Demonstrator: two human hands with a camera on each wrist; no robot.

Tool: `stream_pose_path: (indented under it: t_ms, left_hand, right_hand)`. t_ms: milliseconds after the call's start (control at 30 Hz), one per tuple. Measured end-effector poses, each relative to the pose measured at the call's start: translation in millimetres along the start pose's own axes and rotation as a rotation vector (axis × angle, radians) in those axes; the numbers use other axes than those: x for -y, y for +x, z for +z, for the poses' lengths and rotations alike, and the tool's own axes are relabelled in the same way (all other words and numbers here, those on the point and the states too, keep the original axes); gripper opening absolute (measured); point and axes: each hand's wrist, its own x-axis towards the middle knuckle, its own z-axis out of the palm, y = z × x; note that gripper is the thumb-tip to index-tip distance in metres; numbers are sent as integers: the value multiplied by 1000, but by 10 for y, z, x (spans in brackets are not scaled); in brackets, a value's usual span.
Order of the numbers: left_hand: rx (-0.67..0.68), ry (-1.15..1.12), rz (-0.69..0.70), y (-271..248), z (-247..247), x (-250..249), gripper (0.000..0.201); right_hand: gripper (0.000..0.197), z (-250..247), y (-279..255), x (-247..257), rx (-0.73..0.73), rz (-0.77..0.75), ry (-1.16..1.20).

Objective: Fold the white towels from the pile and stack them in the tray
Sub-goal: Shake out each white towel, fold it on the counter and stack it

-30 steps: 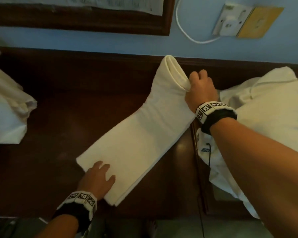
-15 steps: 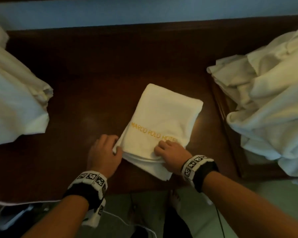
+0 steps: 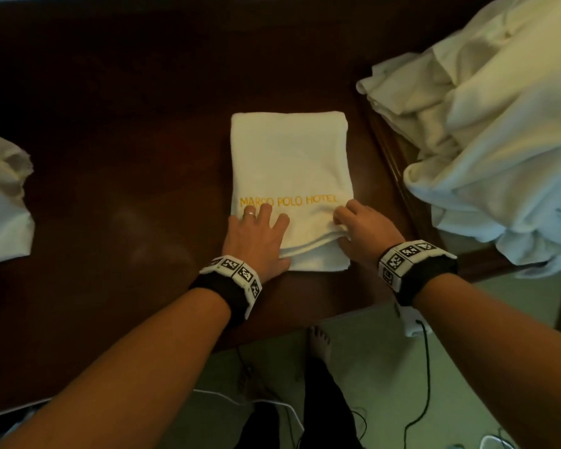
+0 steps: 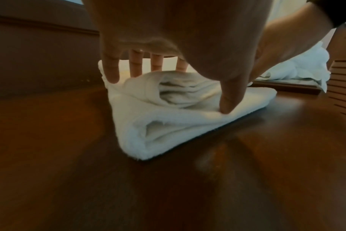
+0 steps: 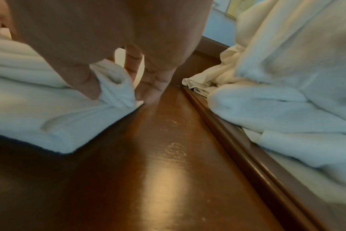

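Note:
A folded white towel (image 3: 289, 176) with the yellow lettering "MARCO POLO HOTEL" lies square on the dark wooden table (image 3: 127, 157). My left hand (image 3: 256, 231) lies on its near left corner, fingers spread on top. In the left wrist view my left hand's thumb (image 4: 229, 100) digs between the towel (image 4: 168, 125) layers, so the upper layers sit between thumb and fingers. My right hand (image 3: 360, 228) pinches the near right corner; the right wrist view shows a bunched fold of towel (image 5: 113, 84) between its thumb and fingers.
A wooden tray rim (image 3: 389, 150) runs just right of the towel, with a rumpled heap of white towels (image 3: 499, 124) over it. More white cloth (image 3: 4, 205) lies at the table's left edge. Below the table edge are the floor, cables and a bare foot (image 3: 319, 345).
One second ago my right hand held one end of the long towel up. That end has since been folded over; the towel now lies square, with both hands at its near corners.

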Motion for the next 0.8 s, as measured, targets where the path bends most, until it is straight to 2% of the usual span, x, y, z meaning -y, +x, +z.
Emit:
stream_pose_path:
  t_ms: [133,200,267,333,467,533,667,733,800]
  left_hand:
    - [-101,-12,56,-54,-72,151,53]
    - [-198,-39,105,-121,-92,283,47]
    - [-286,-55,139,-189,-79,391,47]
    - [-301,-32,172,-253,-37,441,49]
    - [-116,0,82,-338,200,468,56]
    - [-120,-14,87,-349,188,506,51]
    - [-306,-89,196,-426,21,597,46]
    - [-336,-104,250,-507,60,618,45]
    - [-296,-121,304,-603,194,594,53]
  right_hand:
    - [31,-103,15,228,-257,-139,45]
    - [35,-90,-41,288,-291,-210,-6]
    - [39,11,-113,283,-223,-239,-55]
    - [36,148,-172,250,-108,-190,-94]
    - [35,340,-208,204,45,-75,-112]
    - [34,349,-193,199,39,-59,-95]
    - [26,248,-259,198,-59,-97,-117]
    - [27,224,-343,186,-105,-134,-130]
    - [29,276,-411,201,1,-149,-151]
